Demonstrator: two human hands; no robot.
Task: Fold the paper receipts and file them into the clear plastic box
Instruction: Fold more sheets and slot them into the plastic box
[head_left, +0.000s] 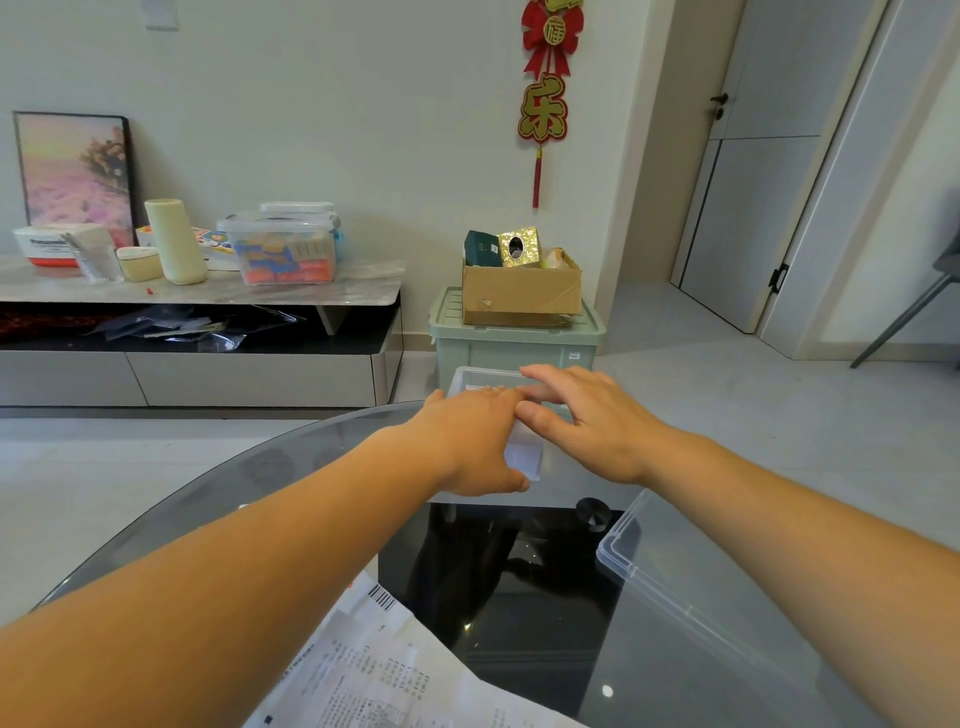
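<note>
The clear plastic box (464, 378) stands at the far edge of the glass table, and both my hands reach into it. My left hand (475, 441) holds a folded white receipt (525, 457) between its thumb and its fingers, low inside the box. My right hand (587, 415) hovers over the box with straight, spread fingers, its thumb touching my left hand's fingertips. Several unfolded printed receipts (374, 670) lie at the near edge of the table, under my left forearm. Most of the box is hidden by my hands.
The box's clear lid (675, 587) lies on the round glass table (291, 467) at the right, under my right forearm. Beyond the table stand a green storage bin (519, 348) with a cardboard box (519, 291) on top and a low cabinet (208, 332) with clutter.
</note>
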